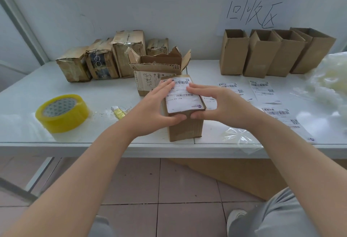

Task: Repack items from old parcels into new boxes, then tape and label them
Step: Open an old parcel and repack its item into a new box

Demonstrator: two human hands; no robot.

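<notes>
Fingers [166, 86] lying straight, pressing label [181, 99] flat | left hand [154, 109] and right hand [223, 103] bracketing it, thumbs touching box [185, 129] | box standing at table [75, 139] front edge, tape roll [62, 113] lying leftward.

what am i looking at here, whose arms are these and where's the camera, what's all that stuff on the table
There is no machine here: one camera worn on a person's head looks down at their own two bare arms. The left hand and right hand press a white barcoded shipping label flat onto the top of a closed brown cardboard box standing at the near edge of the white table. Behind it is a torn-open cardboard box, with battered taped parcels to the left. A yellow roll of packing tape lies at left. Four open clean brown boxes stand at the back right, with spare labels in front of them.
</notes>
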